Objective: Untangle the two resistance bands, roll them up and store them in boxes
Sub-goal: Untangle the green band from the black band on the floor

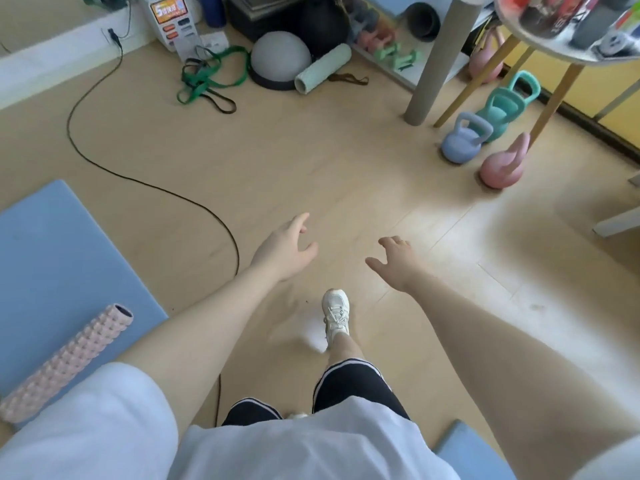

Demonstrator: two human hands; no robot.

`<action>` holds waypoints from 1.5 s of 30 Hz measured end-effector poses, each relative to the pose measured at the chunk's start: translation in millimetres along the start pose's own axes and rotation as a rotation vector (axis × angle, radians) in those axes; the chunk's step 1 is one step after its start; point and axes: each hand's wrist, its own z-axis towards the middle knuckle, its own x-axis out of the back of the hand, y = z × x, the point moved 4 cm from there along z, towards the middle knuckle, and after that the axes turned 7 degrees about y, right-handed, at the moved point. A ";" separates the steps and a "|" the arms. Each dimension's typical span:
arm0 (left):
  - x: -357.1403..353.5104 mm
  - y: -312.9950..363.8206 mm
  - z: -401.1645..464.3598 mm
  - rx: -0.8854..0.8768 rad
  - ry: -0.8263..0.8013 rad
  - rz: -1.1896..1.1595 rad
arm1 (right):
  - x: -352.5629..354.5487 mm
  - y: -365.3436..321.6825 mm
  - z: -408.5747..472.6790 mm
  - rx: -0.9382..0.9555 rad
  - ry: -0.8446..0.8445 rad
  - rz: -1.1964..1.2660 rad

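A green resistance band (221,71) and a dark brown one (215,100) lie tangled together on the wooden floor at the far upper left, beside a grey half-ball. My left hand (285,249) and my right hand (398,261) reach forward over the bare floor, fingers relaxed and spread, holding nothing. Both hands are far short of the bands. No storage box is plainly visible.
A black cable (104,168) curves across the floor on the left. A blue mat (52,265) carries a pink foam roller (65,362). Kettlebells (498,164) stand under a round table (540,46) at right; a grey post (436,64) and a rolled mint mat (322,69) are nearby.
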 end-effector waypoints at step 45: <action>461.8 -273.1 977.5 0.442 0.050 -0.170 | 222.5 -609.8 1052.5 0.372 -0.320 -0.130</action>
